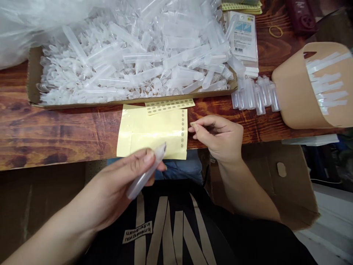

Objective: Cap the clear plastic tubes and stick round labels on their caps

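My left hand (129,169) is wrapped round a translucent plastic tube (143,178), which it holds tilted in front of the table's edge, its narrow tip up and to the right. Just right of a yellow sticker sheet (157,129), my right hand (220,136) has thumb and forefinger pinched together; whatever is between the fingertips is too small to make out. Small round printed stickers run down the sheet's right side. A narrower sticker strip (168,106) overlaps its top edge.
A shallow cardboard tray (132,101) heaped with translucent tubes and small caps spans the back. Several tubes (256,95) stand right of it, beside a tan bin (298,88) holding white strips. Farther back lie a packet (244,36) and a rubber band (275,31).
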Tool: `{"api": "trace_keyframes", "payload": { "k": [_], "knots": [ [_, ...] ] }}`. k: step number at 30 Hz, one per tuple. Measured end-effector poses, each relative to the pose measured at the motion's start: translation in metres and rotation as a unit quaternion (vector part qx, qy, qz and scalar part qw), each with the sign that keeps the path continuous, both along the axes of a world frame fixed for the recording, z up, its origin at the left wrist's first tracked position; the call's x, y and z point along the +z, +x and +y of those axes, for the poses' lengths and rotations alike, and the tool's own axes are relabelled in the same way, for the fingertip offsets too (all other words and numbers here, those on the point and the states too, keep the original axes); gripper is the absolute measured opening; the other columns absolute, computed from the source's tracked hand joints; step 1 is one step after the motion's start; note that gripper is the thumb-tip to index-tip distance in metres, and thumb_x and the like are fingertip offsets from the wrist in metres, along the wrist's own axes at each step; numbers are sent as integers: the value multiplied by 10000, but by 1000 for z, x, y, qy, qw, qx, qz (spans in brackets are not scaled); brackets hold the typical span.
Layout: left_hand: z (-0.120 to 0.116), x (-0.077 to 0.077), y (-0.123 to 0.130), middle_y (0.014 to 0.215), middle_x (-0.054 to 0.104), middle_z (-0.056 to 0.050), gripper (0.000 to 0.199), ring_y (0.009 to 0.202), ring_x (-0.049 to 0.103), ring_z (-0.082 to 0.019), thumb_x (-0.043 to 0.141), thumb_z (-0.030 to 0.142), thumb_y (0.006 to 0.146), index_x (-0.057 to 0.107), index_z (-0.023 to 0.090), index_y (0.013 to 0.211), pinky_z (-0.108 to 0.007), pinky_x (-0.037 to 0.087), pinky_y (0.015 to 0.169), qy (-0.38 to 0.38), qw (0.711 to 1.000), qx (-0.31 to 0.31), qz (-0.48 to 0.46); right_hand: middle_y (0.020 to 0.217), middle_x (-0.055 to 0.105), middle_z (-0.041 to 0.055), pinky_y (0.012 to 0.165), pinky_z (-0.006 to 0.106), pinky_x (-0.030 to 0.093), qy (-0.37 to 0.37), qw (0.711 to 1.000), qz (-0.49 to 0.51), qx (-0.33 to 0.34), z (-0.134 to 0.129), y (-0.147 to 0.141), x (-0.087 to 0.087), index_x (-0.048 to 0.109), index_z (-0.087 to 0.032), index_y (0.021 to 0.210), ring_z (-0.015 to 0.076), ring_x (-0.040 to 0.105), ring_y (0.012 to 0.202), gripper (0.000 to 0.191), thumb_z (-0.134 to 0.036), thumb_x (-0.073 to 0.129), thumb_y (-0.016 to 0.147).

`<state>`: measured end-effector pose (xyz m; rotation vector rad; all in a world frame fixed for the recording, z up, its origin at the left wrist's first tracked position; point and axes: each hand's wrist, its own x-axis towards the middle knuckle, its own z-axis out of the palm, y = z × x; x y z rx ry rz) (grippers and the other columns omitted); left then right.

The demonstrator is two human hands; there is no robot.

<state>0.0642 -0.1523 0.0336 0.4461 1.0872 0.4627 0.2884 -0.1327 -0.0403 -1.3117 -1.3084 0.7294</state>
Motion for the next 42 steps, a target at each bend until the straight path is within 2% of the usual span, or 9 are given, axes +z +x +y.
{"api": "trace_keyframes", "payload": {
  "k": [2,6,10,14,25,31,35,40,42],
  "knots": [
    [15,2,14,673,534,10,371,568,484,-69,888,456,670,697,157,778,-144,463,507,16,998,53,-34,704,739,-6,494,250,555,12,999,16,-27,1,-1,-2,717,-232,797,141,687,585,52,-190,698,822],
    [42,2,43,563,392,57,356,424,293,-18,724,319,879,536,148,630,-132,339,420,37,987,82,-132,784,741,0,566,307,599,115,991,19,-63,-4,-7,2,717,-255,895,163,716,656,67,-211,667,885],
    [53,-3,60,547,396,51,422,388,277,-8,544,282,997,486,145,602,-130,313,401,15,983,90,-157,877,766,11,641,417,614,227,964,-110,-88,-11,-12,21,710,-351,1029,229,744,760,238,-165,634,901],
    [54,-7,65,512,366,52,481,367,261,-11,507,297,1011,470,146,556,-140,316,374,-20,980,93,-176,951,789,29,668,372,624,282,928,-240,-43,-14,-9,36,660,-316,1157,213,758,810,354,-107,652,872],
    [57,-6,69,491,350,55,514,346,253,-2,434,290,1039,460,141,548,-114,303,348,-68,977,105,-175,1040,786,10,802,342,642,280,904,-324,2,-13,-2,39,662,-329,1082,203,753,941,264,-171,696,874],
    [57,-7,70,485,346,62,478,337,245,-4,450,290,1035,447,151,578,-108,301,342,-85,978,103,-161,1175,749,17,923,353,621,236,914,-327,39,-18,7,35,665,-335,1178,215,720,1075,275,-257,675,915],
    [57,-9,68,488,349,66,470,323,263,1,443,292,1041,437,153,592,-112,308,347,-97,973,96,-187,1143,759,39,939,338,620,279,910,-304,46,-15,7,34,672,-262,1203,210,720,1071,317,-190,689,895],
    [59,-10,66,489,363,65,455,319,291,1,398,263,1053,437,150,614,-117,315,354,-113,969,86,-204,1041,782,94,907,293,620,322,896,-303,33,-9,5,39,698,-121,1052,185,742,1003,141,-149,624,935],
    [60,-11,66,485,364,65,449,317,288,2,400,257,1051,432,152,616,-115,306,349,-117,969,79,-204,1028,786,70,915,291,619,313,890,-329,47,-8,8,41,697,-149,1045,175,744,1000,137,-175,594,959]
  ]
}}
